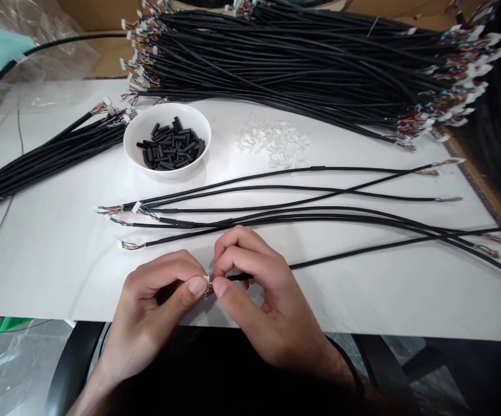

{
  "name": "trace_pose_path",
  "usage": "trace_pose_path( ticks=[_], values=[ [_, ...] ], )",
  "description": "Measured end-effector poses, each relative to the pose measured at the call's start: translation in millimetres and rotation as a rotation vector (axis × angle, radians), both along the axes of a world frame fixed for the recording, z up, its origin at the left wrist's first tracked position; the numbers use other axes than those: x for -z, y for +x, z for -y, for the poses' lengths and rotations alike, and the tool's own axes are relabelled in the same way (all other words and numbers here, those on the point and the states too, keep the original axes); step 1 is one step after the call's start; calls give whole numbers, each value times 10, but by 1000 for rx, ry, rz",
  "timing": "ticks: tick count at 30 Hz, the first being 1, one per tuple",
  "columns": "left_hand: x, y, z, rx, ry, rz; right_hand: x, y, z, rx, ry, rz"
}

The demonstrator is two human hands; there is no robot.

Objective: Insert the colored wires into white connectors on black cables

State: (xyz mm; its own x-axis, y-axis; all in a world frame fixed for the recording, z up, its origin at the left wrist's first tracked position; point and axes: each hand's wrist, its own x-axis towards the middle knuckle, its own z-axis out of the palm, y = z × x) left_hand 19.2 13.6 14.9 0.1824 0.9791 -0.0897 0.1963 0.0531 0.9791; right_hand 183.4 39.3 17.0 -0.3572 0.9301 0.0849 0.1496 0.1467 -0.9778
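Note:
Near the table's front edge, my left hand point(159, 306) pinches a small white connector point(207, 279) between thumb and forefinger. Beside it, my right hand point(263, 294) is closed, thumb and fingers on the thin coloured wires point(209, 290) at the end of a black cable point(341, 255). The cable runs from under my right hand to the right side of the table. My fingers hide most of the wire end. Just beyond my hands, several black cables point(276, 220) with coloured wire ends lie across the table.
A white bowl point(129, 151) holds short black tubes point(172, 144). Right of it lies a scatter of small white connectors point(274, 141). A big stack of black cables point(285, 69) fills the back, and a tied cable bundle point(37, 164) lies left. Clear plastic bags point(55, 58) are at back left.

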Motion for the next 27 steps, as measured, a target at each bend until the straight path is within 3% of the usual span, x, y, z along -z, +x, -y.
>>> trace_pose_path(
  ticks=[14,27],
  values=[
    [-47,26,25,-15,-76,31,-28,1,-16,-43,-82,33],
    [-28,-5,15,17,-34,31,-33,14,-18,-49,-84,4]
  ],
)
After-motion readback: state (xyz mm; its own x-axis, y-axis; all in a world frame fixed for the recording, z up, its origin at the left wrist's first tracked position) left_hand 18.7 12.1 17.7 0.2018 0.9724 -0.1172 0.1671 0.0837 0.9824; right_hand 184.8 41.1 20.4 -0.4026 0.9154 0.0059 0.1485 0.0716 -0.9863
